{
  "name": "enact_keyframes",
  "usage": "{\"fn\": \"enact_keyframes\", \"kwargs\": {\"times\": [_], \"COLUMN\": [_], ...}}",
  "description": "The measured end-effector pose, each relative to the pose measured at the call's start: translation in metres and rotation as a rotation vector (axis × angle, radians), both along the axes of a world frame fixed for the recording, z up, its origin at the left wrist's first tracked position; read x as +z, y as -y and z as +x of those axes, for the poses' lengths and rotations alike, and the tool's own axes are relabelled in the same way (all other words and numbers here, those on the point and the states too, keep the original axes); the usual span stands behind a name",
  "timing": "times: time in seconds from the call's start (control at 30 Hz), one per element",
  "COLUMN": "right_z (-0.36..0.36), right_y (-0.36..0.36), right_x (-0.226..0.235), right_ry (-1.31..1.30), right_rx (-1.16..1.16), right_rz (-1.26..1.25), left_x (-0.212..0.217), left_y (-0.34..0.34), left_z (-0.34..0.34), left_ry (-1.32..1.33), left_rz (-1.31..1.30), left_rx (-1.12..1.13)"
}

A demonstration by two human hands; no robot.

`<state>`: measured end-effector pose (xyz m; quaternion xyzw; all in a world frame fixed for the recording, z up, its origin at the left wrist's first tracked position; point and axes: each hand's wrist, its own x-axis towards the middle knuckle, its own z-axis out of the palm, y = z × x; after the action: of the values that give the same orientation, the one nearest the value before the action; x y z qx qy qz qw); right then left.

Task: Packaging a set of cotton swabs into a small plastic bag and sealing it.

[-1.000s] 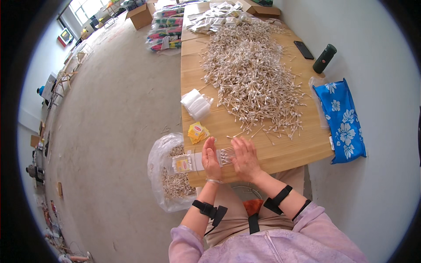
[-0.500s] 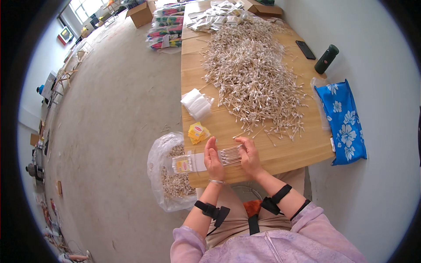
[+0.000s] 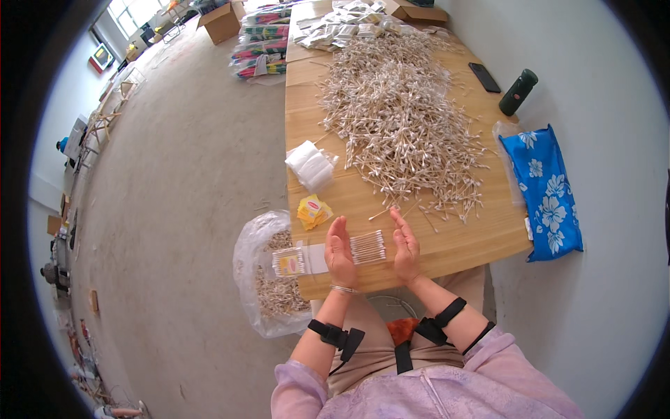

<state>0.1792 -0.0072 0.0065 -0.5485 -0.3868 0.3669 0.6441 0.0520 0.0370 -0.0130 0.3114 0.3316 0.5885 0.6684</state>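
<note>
A flat row of cotton swabs [image 3: 370, 247] lies at the table's near edge, between my two hands. My left hand [image 3: 340, 253] stands on edge at the row's left end, fingers stretched and open. My right hand [image 3: 405, 250], also open with straight fingers, is held a little apart from the row's right end. Left of my left hand are a pale flat strip, perhaps a plastic bag [image 3: 316, 259], and a clear pack of swabs with a yellow card [image 3: 289, 262] at the table's left edge. Whether my left hand touches the strip is hidden.
A big heap of loose swabs [image 3: 405, 112] covers the table's middle. Yellow cards [image 3: 313, 211] and white plastic bags [image 3: 311, 166] sit at the left edge. A phone [image 3: 484, 77], dark bottle [image 3: 518, 92] and blue flowered pouch [image 3: 544, 193] are at right. A swab-filled bag [image 3: 262, 307] hangs low left.
My right hand has moved slightly right, away from the swab row, and its fingers have straightened. The row's right end now shows. My left hand has stayed nearly in place.
</note>
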Motion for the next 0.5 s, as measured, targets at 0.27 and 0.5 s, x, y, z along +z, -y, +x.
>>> {"fn": "enact_keyframes", "kwargs": {"times": [0.27, 0.5], "right_z": [-0.019, 0.004], "right_y": [-0.006, 0.001], "right_x": [0.005, 0.002], "right_ry": [0.213, 0.204], "right_rx": [0.169, 0.122], "right_rz": [-0.03, 0.012], "left_x": [-0.002, -0.005], "left_y": [-0.003, 0.0], "left_z": [-0.002, -0.007], "left_ry": [-0.062, 0.034], "left_rz": [0.063, 0.014], "left_rx": [-0.059, 0.04]}}
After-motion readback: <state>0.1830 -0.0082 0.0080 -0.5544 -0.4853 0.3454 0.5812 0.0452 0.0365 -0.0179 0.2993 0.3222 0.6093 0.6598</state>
